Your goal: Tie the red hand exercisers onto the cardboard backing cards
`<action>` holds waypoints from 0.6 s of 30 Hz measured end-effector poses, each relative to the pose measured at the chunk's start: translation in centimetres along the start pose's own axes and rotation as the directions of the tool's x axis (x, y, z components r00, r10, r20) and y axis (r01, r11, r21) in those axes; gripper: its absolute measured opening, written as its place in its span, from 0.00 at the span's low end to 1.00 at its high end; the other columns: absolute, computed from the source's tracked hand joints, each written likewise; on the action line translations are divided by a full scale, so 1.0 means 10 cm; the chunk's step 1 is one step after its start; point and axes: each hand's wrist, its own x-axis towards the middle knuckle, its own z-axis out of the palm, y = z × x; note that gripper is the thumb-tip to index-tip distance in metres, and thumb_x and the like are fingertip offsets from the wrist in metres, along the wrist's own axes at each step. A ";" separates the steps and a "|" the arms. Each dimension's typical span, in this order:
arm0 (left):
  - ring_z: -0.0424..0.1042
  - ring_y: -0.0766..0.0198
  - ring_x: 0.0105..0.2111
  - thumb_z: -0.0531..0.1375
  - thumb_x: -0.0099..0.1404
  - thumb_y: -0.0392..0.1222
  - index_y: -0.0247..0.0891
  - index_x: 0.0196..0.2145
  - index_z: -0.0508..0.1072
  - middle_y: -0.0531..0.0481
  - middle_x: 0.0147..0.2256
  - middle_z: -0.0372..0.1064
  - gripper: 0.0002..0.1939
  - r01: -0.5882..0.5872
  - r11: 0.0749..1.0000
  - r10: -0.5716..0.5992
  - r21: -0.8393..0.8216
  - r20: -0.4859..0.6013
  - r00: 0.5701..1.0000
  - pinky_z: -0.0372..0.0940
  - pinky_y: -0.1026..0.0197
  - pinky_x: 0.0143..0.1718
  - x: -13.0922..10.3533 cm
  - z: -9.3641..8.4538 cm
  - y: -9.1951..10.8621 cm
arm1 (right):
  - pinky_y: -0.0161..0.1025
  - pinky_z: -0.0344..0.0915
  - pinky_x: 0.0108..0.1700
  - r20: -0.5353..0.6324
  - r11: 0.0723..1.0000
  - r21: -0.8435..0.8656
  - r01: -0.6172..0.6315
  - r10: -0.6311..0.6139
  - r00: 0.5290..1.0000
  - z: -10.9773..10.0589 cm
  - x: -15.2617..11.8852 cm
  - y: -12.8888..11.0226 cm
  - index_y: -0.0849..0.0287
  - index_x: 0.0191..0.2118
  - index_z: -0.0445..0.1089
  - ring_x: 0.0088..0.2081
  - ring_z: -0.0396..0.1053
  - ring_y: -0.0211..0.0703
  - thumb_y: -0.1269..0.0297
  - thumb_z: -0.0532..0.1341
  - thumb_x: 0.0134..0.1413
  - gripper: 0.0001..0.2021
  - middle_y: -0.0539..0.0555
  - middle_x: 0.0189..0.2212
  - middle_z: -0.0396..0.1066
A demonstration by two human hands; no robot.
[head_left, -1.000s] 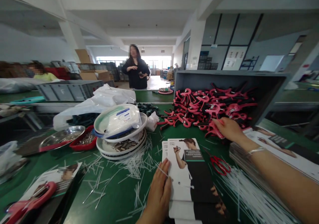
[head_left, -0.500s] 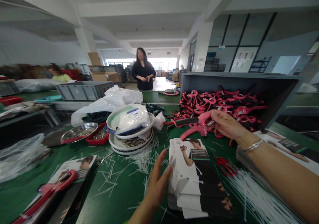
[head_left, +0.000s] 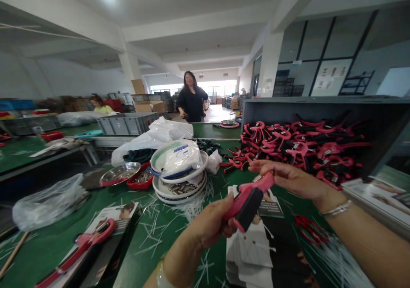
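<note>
1. Pink hand grip (head_left: pixel 245 200) with black sleeve: tilted, held up over the front card stack (head_left: pixel 254 256), hiding part of it.
2. Left hand (head_left: pixel 213 222): fingers and thumb closed around the tool's lower part.
3. Right hand (head_left: pixel 290 179): at the tool's upper end, fingers loosely extended; cannot tell if they grip it or only touch.
4. Red scissors (head_left: pixel 310 229) right of the front stack, on the green tabletop (head_left: pixel 166 254); white ties (head_left: pixel 341 256) just beside.
5. Gray bin (head_left: pixel 320 102) behind the right hand, on its side, pink-and-black tools (head_left: pixel 288 145) spilling out.
6. Left of center: stacked round trays (head_left: pixel 179 199), plastic bag on top; red tray (head_left: pixel 141 184) and metal bowl (head_left: pixel 121 173) beside.
7. Far left: another pink tool (head_left: pixel 85 243) lying on cards.
8. Background: person in black (head_left: pixel 192 102), standing.
</note>
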 end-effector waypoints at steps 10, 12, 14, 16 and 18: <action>0.63 0.67 0.23 0.46 0.65 0.60 0.37 0.32 0.67 0.53 0.22 0.65 0.24 -0.115 0.785 0.315 0.609 -0.231 0.921 0.56 0.64 0.26 0.28 0.35 -0.02 | 0.46 0.66 0.41 -0.348 0.828 -0.410 -0.383 0.246 0.905 0.66 -0.38 -0.10 0.65 0.65 0.45 0.40 0.72 0.53 0.48 0.53 0.54 0.38 0.63 0.42 0.72; 0.67 0.64 0.27 0.42 0.67 0.57 0.37 0.34 0.69 0.50 0.26 0.70 0.25 -0.116 0.684 0.329 0.720 -0.163 0.930 0.59 0.63 0.30 0.23 0.35 0.01 | 0.49 0.62 0.49 -0.452 0.779 -0.479 -0.406 0.178 0.874 0.64 -0.41 -0.02 0.67 0.62 0.53 0.50 0.67 0.56 0.51 0.49 0.57 0.32 0.67 0.49 0.68; 0.69 0.61 0.34 0.42 0.68 0.56 0.38 0.42 0.71 0.48 0.33 0.72 0.25 -0.063 0.566 0.387 0.822 -0.196 0.901 0.60 0.61 0.35 0.15 0.27 0.06 | 0.47 0.62 0.49 -0.494 0.757 -0.462 -0.462 0.213 0.843 0.55 -0.43 0.07 0.65 0.58 0.60 0.50 0.67 0.55 0.50 0.48 0.57 0.29 0.65 0.48 0.69; 0.69 0.58 0.39 0.48 0.65 0.56 0.39 0.49 0.68 0.46 0.41 0.72 0.24 0.043 0.455 0.452 0.890 -0.272 0.849 0.61 0.59 0.38 0.07 0.14 0.05 | 0.42 0.64 0.39 -0.456 0.754 -0.393 -0.526 0.337 0.824 0.46 -0.45 0.13 0.62 0.54 0.66 0.39 0.71 0.51 0.47 0.51 0.55 0.28 0.60 0.37 0.74; 0.69 0.56 0.40 0.56 0.59 0.56 0.39 0.48 0.69 0.45 0.44 0.70 0.24 0.083 0.403 0.401 0.911 -0.257 0.879 0.61 0.58 0.39 0.00 0.03 -0.04 | 0.36 0.60 0.27 -0.356 0.761 -0.288 -0.581 0.478 0.803 0.42 -0.47 0.17 0.62 0.52 0.68 0.26 0.67 0.43 0.46 0.52 0.54 0.28 0.52 0.22 0.69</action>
